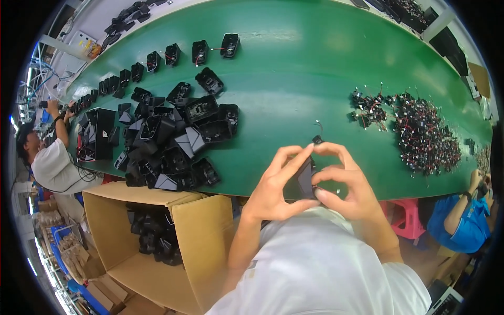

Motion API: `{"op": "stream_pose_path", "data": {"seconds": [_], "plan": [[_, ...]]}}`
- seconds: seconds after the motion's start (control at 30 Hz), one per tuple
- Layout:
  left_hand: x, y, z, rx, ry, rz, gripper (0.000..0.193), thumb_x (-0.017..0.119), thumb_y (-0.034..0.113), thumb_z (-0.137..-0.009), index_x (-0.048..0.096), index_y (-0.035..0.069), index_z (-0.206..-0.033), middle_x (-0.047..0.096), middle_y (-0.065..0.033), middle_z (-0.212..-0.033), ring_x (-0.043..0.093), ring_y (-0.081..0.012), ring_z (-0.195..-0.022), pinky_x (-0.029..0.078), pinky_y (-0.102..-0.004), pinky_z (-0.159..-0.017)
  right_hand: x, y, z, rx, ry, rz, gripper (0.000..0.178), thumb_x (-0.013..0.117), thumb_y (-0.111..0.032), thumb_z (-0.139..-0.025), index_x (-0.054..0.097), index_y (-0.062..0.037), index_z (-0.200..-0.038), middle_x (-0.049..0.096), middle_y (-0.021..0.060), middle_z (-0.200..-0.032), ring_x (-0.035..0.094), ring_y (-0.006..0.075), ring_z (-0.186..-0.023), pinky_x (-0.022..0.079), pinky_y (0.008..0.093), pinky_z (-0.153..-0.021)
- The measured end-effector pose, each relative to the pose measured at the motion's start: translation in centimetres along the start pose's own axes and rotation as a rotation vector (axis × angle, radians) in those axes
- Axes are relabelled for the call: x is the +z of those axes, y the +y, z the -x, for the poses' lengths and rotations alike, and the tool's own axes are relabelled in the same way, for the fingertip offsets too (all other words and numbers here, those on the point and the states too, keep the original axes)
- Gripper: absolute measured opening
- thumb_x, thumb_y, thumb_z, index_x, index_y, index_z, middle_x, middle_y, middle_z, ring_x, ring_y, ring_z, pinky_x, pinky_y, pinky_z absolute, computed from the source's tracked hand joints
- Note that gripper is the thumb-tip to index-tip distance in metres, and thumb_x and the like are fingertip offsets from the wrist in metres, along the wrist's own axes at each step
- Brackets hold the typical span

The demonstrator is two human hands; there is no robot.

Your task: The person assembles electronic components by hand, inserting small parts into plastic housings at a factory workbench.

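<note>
A black plastic housing (305, 178) is held up on edge in front of my chest, over the near edge of the green table. My left hand (275, 186) grips it from the left, thumb below and fingers above. From the right, my right hand (349, 189) closes on the same housing, its fingers curled and the thumb at the lower edge. Just past my upper fingertips a small black wired part (317, 139) shows; whether it touches them or the housing I cannot tell. My fingers hide the housing's inner side.
Left on the green table (294, 79) lies a heap of black housings (173, 131), with a row of housings (199, 52) beyond. A pile of small wired parts (425, 134) sits right. An open cardboard box (205, 231) stands lower left. Co-workers (60, 157) sit at both sides.
</note>
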State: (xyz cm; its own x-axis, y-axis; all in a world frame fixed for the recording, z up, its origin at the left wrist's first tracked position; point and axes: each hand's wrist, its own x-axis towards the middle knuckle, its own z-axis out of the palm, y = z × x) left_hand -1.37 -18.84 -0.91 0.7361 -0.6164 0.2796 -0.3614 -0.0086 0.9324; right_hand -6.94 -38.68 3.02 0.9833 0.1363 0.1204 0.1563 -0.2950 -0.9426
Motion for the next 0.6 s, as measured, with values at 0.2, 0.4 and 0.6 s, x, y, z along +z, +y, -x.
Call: {"op": "stream_pose_path", "data": {"seconds": [0.2, 0.4, 0.6], "plan": [[1.2, 1.1, -0.3, -0.052, 0.031, -0.203, 0.086, 0.088, 0.026, -0.067, 0.052, -0.001, -0.14, 0.048, -0.0156, -0.128, 0.061, -0.0268, -0.087, 0.053, -0.037, -0.077, 0.4, 5.0, 1.2, 0.271, -0.196, -0.754, 0.039, 0.075, -0.015, -0.082, 0.066, 0.0044, -0.115, 0.044, 0.0146, -0.144, 0.053, 0.0258, -0.125, 0.046, 0.0423, -0.105], [0.7, 0.3, 0.1, 0.009, 0.137, -0.446, 0.077, 0.088, 0.042, -0.064, 0.064, 0.004, -0.126, 0.056, -0.0111, -0.118, 0.059, -0.0251, -0.077, 0.052, -0.0351, -0.067, 1.4, 4.5, 0.4, 0.483, -0.226, -1.042, 0.039, 0.067, -0.021, -0.09, 0.063, 0.0068, -0.118, 0.059, 0.013, -0.128, 0.059, 0.0222, -0.115, 0.048, 0.0376, -0.099], [-1.1, -0.3, -0.3, 0.115, 0.253, -0.574, 0.072, 0.085, 0.046, -0.066, 0.067, 0.004, -0.121, 0.059, -0.0098, -0.116, 0.059, -0.0279, -0.092, 0.051, -0.037, -0.079, 2.0, 4.2, -1.9, 0.597, -0.296, -1.187, 0.041, 0.066, -0.021, -0.092, 0.061, 0.0046, -0.123, 0.063, 0.0112, -0.122, 0.061, 0.0203, -0.112, 0.048, 0.0349, -0.097]]}}
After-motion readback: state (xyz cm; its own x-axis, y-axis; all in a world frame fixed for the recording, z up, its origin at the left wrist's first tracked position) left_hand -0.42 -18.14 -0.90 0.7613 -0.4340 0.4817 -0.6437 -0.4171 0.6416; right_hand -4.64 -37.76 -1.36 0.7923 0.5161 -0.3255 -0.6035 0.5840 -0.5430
